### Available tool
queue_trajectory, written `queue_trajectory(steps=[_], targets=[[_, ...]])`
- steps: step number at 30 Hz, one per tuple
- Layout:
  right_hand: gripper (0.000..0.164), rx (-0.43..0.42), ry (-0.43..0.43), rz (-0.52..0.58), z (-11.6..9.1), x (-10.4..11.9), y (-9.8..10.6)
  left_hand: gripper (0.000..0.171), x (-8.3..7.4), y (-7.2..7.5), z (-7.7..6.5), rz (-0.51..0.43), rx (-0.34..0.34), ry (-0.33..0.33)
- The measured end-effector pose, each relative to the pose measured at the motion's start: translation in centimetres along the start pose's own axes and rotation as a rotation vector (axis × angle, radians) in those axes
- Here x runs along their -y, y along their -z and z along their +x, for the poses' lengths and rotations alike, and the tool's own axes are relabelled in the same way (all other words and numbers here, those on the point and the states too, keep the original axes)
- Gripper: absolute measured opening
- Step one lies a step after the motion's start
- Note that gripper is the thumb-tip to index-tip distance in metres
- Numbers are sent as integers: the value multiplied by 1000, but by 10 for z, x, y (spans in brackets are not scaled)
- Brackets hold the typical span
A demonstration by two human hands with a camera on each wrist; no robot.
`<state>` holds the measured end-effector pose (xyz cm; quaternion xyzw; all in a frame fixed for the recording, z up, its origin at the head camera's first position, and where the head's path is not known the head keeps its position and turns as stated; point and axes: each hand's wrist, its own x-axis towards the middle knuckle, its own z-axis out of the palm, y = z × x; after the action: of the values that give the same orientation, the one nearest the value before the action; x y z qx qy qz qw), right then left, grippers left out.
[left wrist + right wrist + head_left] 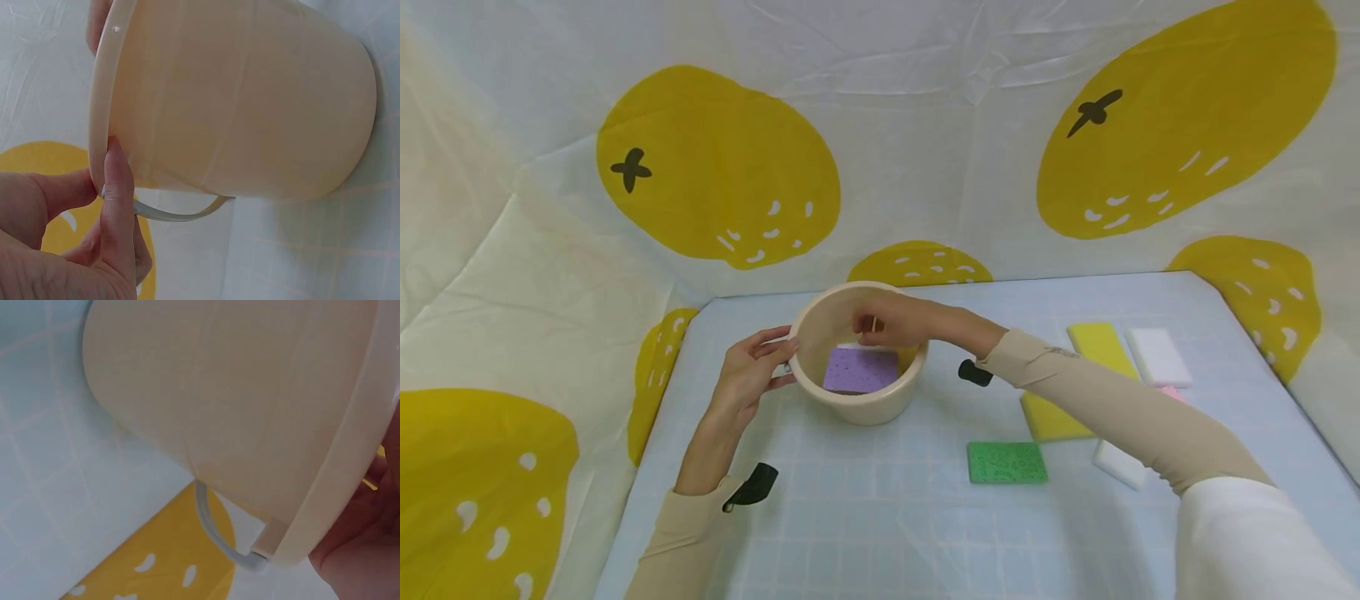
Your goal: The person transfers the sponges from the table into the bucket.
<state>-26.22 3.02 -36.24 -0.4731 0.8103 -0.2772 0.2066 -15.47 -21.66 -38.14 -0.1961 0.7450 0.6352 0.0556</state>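
A cream bucket (880, 410) stands on the table with its mouth tilted toward me. My left hand (743, 372) pinches its rim at the left side; the left wrist view shows the fingers (117, 206) against the outer wall, near the grey handle (181, 216). My right hand (891, 318) reaches over the rim into the bucket, its fingers bent. Whether those fingers hold anything is hidden. Inside lies a purple sponge (861, 371), with a bit of yellow and a white edge beside it. In the right wrist view the bucket wall (219, 394) covers most of the hand's work.
On the table's right side lie a green sponge (1007, 462), yellow sponges (1101, 348) (1052, 417), white sponges (1157, 357) (1122, 464) and a pink piece (1172, 393), partly under my right sleeve. A lemon-printed sheet (925, 167) rises behind the table.
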Motion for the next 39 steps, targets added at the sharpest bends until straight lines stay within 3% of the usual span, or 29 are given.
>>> queue_trajectory(steps=[16,24,39], targets=[[16,-115,4,59,-26,-3,19,50,-2,0,2,7,-4,5],[18,-205,35,99,-48,-3,26,50,-3,-1,1,22,-20,24],[23,-271,27,169,-91,-21,33,50,-2,-1,0,36,-23,35]])
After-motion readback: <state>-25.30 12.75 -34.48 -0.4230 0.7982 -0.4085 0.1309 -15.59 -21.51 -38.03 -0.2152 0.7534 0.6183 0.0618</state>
